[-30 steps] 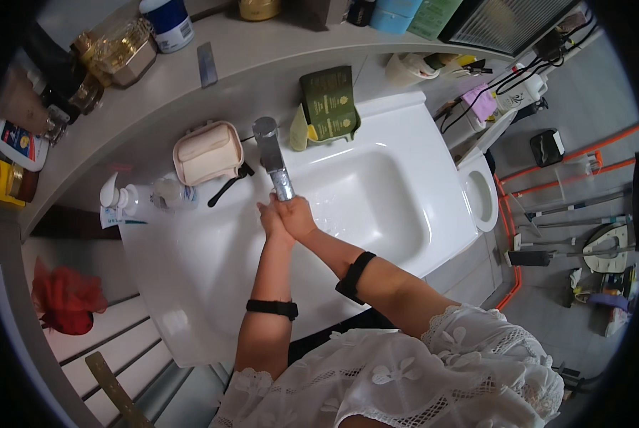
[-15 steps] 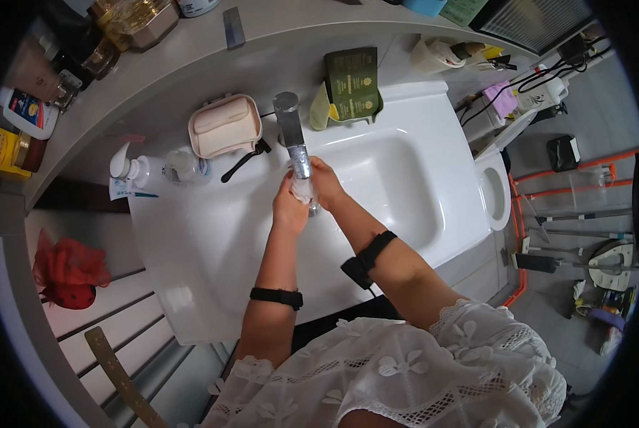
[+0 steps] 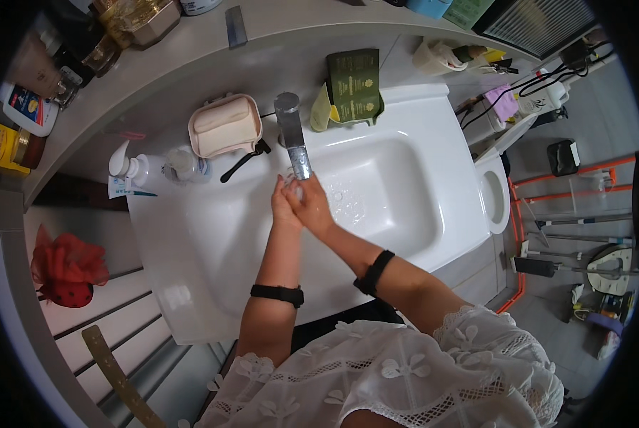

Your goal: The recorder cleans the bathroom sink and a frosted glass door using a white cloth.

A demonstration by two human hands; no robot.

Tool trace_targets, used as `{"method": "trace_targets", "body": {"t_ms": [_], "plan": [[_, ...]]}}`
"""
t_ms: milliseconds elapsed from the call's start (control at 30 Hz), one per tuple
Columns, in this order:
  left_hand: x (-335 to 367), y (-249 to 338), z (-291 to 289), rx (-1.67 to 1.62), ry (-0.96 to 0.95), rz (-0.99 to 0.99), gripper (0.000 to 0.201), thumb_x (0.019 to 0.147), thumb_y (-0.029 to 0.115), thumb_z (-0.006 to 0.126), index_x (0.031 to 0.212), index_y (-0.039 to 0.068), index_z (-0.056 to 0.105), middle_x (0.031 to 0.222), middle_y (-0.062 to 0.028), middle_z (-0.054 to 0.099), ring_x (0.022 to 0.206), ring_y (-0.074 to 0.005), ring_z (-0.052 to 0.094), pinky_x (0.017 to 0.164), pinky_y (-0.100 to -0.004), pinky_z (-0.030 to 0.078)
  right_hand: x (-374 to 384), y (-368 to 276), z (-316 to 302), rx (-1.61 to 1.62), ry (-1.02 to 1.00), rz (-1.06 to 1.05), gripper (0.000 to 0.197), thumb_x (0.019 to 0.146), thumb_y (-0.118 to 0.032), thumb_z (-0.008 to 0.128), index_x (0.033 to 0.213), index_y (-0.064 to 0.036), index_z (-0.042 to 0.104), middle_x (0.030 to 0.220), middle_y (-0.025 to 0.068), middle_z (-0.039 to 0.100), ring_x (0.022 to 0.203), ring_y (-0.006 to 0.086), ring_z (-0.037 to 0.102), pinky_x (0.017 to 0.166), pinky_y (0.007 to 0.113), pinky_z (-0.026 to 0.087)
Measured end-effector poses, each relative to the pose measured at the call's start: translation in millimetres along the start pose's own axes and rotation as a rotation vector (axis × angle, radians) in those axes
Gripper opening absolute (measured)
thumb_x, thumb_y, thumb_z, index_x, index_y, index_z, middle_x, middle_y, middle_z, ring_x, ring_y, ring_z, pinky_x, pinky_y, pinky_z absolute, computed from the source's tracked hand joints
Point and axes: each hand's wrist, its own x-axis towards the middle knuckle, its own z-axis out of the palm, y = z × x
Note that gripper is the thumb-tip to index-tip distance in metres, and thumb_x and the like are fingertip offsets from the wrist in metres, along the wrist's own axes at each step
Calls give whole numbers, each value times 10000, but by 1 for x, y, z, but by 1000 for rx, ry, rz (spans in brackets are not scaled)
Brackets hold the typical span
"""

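Note:
Both hands are together under the spout of a chrome faucet (image 3: pixel 288 121), over a white sink (image 3: pixel 426 192). My left hand (image 3: pixel 284 207) is cupped, its fingers curled up beside the spout. My right hand (image 3: pixel 312 203) presses across it from the right, fingers closed against the left palm. A small whitish patch shows between the fingers; whether it is foam, water or cloth I cannot make out. Water splashes in the basin just right of the hands. Most fingertips are hidden by the spout and by each other.
Left of the faucet are a soap dish (image 3: pixel 257 143) with a pale bar, a black-handled tool (image 3: pixel 237 167) and a white pump bottle (image 3: pixel 141 171). A dark green packet (image 3: pixel 355 85) stands behind the basin. A shelf (image 3: pixel 277 39) curves above, holding jars and bottles.
My right hand has moved in over the left, covering most of the white stuff seen between them. The right forearm has turned. Splashes now show on the basin floor.

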Motion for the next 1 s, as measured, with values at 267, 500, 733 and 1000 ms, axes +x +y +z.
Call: {"method": "trace_targets", "body": {"t_ms": [267,500,733,1000], "plan": [[-19,-40,46,163,-5,-94,347,958,380,348,1138,116,485,1067,-78,565,998,-213,548,892,-381,440,15,21,-30,-198,-70,278,371,705,-128,659,1032,-14,527,1042,190,545,1009,369,501,836,440,410],[-2,-39,29,190,104,-46,308,948,336,385,1014,69,523,967,-72,582,885,-214,579,806,-381,487,9,6,-20,271,-123,704,128,763,-140,623,815,-24,617,914,194,613,951,350,553,804,417,427],[-23,-21,53,151,259,-60,376,965,354,318,1124,56,484,1016,-80,557,937,-210,565,819,-356,489,-11,20,-14,-236,-106,-119,207,817,-196,544,713,-28,607,752,152,601,707,334,576,771,451,417],[-15,-36,58,434,418,79,381,958,308,311,1019,-10,510,937,-126,571,815,-221,586,734,-340,490,-6,23,-7,207,-16,478,294,811,-194,550,622,30,538,503,131,518,452,165,435,464,346,382]]}}
